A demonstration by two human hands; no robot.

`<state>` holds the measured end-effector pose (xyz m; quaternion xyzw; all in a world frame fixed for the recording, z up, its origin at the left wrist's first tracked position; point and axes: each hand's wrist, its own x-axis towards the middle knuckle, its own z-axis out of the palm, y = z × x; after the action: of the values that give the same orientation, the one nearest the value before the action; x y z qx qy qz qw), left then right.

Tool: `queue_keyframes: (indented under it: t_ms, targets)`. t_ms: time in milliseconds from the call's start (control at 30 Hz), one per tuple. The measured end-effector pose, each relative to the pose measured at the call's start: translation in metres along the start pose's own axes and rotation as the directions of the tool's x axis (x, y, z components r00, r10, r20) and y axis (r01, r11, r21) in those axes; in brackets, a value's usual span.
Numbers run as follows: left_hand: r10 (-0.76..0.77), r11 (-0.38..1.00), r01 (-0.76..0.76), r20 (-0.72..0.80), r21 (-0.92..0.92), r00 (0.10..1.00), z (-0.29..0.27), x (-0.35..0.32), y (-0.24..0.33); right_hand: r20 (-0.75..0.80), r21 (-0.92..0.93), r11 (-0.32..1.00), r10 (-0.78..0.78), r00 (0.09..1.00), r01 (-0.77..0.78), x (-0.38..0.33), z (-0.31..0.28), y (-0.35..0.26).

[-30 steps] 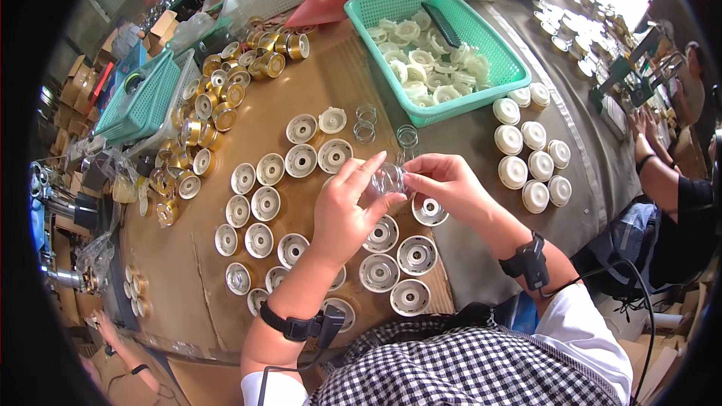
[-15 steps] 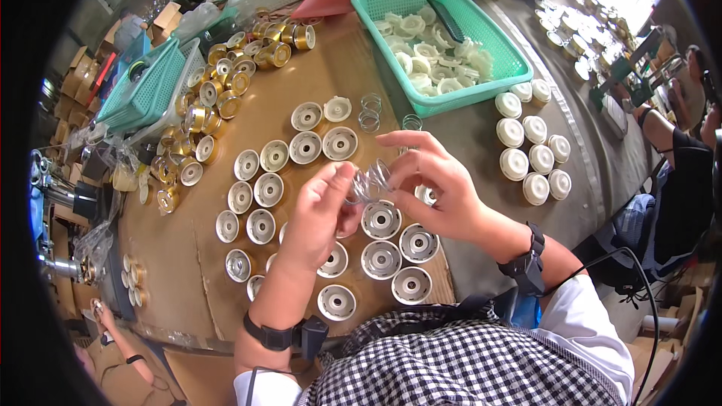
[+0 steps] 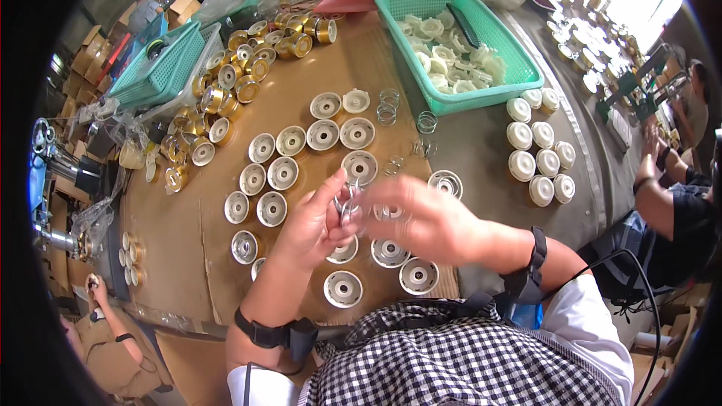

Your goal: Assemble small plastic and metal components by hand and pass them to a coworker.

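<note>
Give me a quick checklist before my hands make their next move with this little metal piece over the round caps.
1. Left hand pinching the small metal piece: ok.
2. Right hand grip on it: cannot tell, blurred.
3. Open silver caps within reach on the cardboard: ok.
4. Loose springs on hand beside the green basket: ok.
5. White capped pieces set apart at right: ok.
6. Piece's orientation: cannot tell.

Eight white caps (image 3: 540, 156), two green baskets (image 3: 526, 68).
</note>
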<state>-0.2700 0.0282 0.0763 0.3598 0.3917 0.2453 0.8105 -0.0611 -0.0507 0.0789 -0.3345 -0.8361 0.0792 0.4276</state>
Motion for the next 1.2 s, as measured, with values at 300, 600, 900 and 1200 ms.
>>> queue_keyframes:
  t_ms: [300,600,900,1200]
  targets:
    - [0.521,0.508,-0.293,-0.019,0.81,0.853,-0.04,-0.029,-0.034,-0.02,-0.032,0.908,0.417,0.909,-0.418,-0.012,0.015,0.034]
    - [0.561,-0.261,-0.18,0.301,0.949,0.772,-0.032,0.04,-0.059,0.183,-0.304,0.897,0.386,0.904,-0.321,0.007,0.067,0.106]
    - [0.643,-0.333,-0.374,0.498,0.866,0.582,0.01,0.064,-0.022,0.1,-0.32,0.775,0.599,0.794,-0.545,-0.062,-0.013,0.136]
    - [0.419,-0.315,-0.469,0.565,0.825,0.711,0.026,0.096,-0.034,-0.039,-0.154,0.637,0.76,0.648,-0.756,-0.091,-0.034,0.132]
